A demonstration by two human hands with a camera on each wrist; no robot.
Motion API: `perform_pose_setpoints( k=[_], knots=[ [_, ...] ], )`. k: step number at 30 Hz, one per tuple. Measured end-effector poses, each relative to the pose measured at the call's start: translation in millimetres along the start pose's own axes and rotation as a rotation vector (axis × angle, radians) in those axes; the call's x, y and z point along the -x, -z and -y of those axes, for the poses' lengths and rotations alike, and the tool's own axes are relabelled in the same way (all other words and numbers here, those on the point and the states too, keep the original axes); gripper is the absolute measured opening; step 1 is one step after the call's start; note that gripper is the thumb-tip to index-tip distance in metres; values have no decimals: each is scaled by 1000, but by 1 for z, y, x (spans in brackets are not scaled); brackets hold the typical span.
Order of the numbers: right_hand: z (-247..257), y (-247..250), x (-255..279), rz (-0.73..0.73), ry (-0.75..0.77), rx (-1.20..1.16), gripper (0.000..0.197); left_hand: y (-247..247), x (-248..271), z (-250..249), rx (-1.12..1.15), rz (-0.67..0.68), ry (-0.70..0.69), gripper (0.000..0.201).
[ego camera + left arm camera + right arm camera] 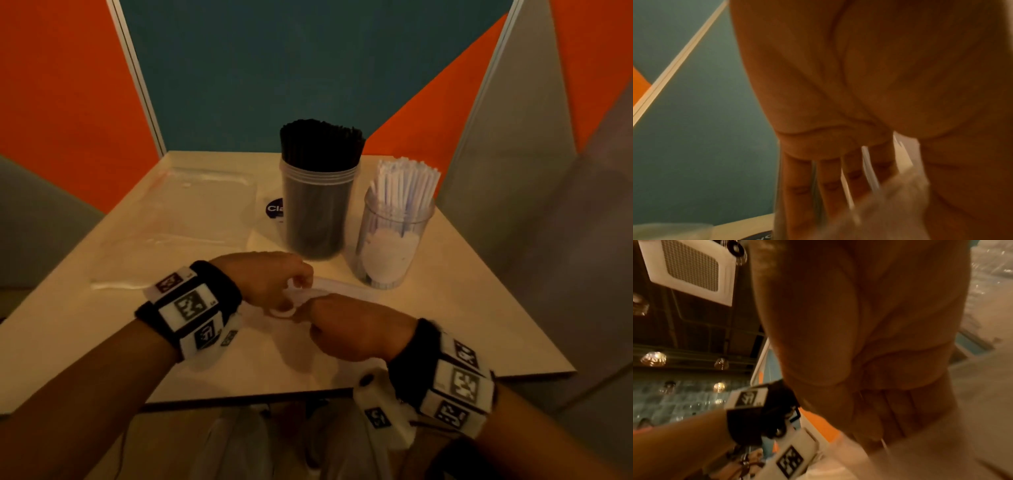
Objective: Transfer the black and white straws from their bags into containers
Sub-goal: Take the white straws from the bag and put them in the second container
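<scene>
Black straws (320,144) stand packed in a tall clear jar (317,219) at the middle of the table. To its right, white straws (404,185) stand in a shorter clear container (390,246). Just in front of them, my left hand (294,284) and right hand (308,317) meet over the table, and both pinch a crumpled clear plastic bag (342,289). In the left wrist view the fingers (830,181) curl round the bag's film (892,194). In the right wrist view, the blurred fingers (900,415) are curled against pale plastic (859,460). No straws show in this bag.
A second clear bag (191,219) lies flat on the left half of the beige table (462,325), with a dark round sticker (274,208) beside the jar. Orange, teal and grey partition panels close in the table at the back and sides.
</scene>
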State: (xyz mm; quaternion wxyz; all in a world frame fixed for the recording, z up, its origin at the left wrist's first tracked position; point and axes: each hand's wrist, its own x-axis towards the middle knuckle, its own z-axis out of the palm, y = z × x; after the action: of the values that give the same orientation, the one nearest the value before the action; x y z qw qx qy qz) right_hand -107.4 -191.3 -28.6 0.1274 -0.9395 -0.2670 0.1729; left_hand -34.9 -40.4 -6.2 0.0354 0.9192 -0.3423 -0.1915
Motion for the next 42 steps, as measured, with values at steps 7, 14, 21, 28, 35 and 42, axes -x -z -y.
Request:
perform_pose_setpoints(
  k=[7, 14, 21, 28, 35, 42],
  knots=[
    [6, 7, -35, -35, -93, 21, 31, 5, 0, 6, 111, -245, -144, 18],
    [3, -2, -53, -169, -109, 91, 38, 5, 2, 9, 218, -484, -87, 13],
    [6, -10, -64, -133, -144, 152, 31, 4, 9, 11, 305, -494, -111, 25],
    [5, -16, -67, -212, -65, 85, 37, 0, 12, 14, 310, -478, -141, 23],
    [2, -7, -45, -271, -10, 29, 29, -4, 13, 17, 305, -496, -138, 23],
    [-11, -3, -30, -409, 77, -14, 28, -8, 18, 21, 366, -523, -172, 24]
  ],
)
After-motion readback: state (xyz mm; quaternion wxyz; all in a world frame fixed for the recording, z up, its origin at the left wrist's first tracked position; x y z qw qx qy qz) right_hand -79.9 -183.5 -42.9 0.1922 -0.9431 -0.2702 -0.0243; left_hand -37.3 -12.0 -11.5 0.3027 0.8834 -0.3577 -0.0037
